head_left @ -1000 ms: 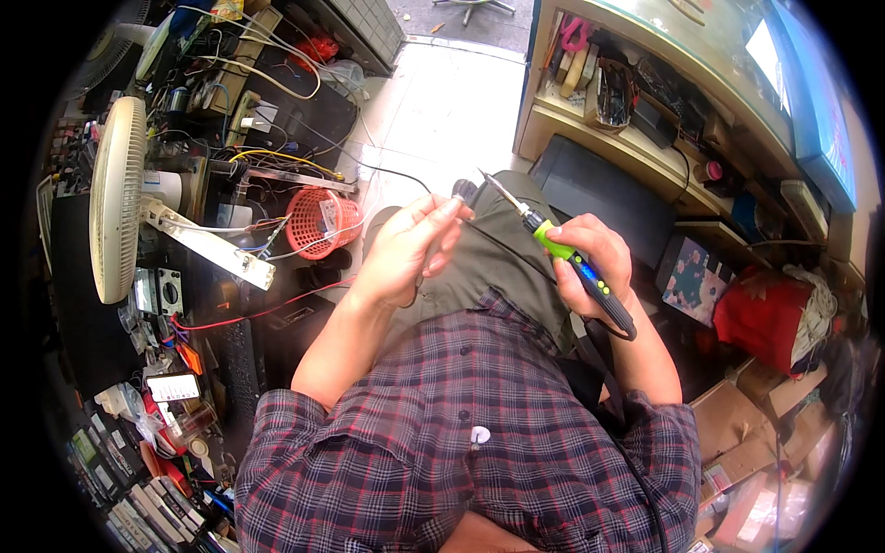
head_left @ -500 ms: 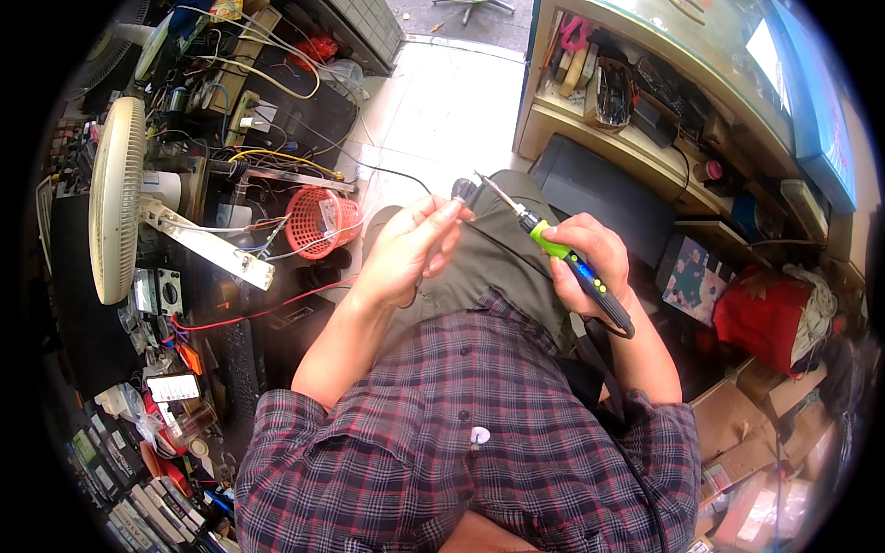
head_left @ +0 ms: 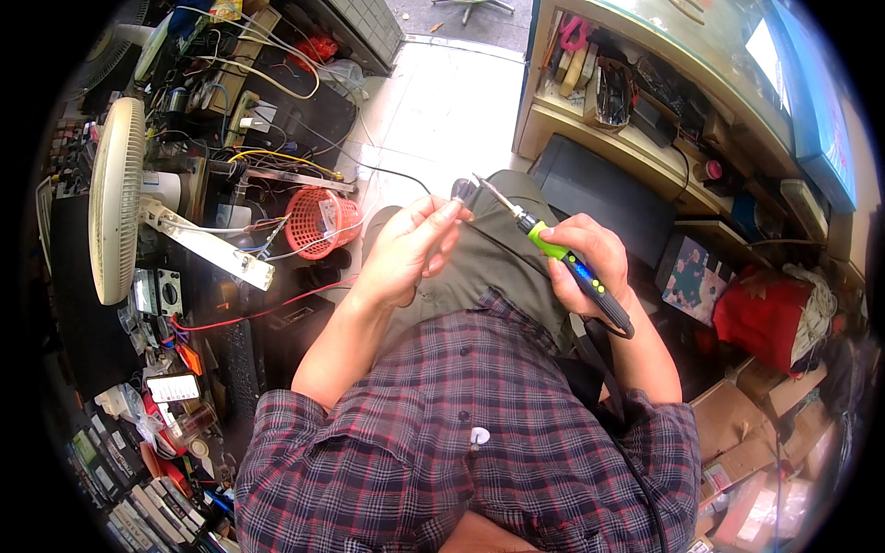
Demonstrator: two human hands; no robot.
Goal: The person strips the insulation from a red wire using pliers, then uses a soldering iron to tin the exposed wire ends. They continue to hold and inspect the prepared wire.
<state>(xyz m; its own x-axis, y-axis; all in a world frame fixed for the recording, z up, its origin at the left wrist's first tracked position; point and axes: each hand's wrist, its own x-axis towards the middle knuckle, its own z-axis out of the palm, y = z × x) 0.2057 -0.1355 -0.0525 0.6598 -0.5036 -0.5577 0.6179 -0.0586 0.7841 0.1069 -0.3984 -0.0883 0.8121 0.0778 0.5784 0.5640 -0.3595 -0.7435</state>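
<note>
Above my lap, my left hand [head_left: 415,244] pinches a small dark part [head_left: 464,191] with a shiny end between thumb and fingers. Its exact kind is too small to make out. A thin black cable [head_left: 401,172] runs from the far left to these fingers. My right hand [head_left: 599,258] is wrapped around a green and black soldering iron [head_left: 542,237] with a small lit display. The iron points up and to the left, its tip close to the dark part. Whether the two touch I cannot tell. A black cord trails from the iron's handle.
On the left are a white fan [head_left: 118,198], a red plastic basket [head_left: 323,224], a multimeter [head_left: 168,290], a phone [head_left: 172,387] and tangled wires. At the right stand a shelf unit [head_left: 599,129], a red bag [head_left: 761,318] and cardboard boxes [head_left: 733,419].
The soldering iron and my right hand have shifted very slightly left, bringing the tip a little nearer the dark part. My left hand looks still.
</note>
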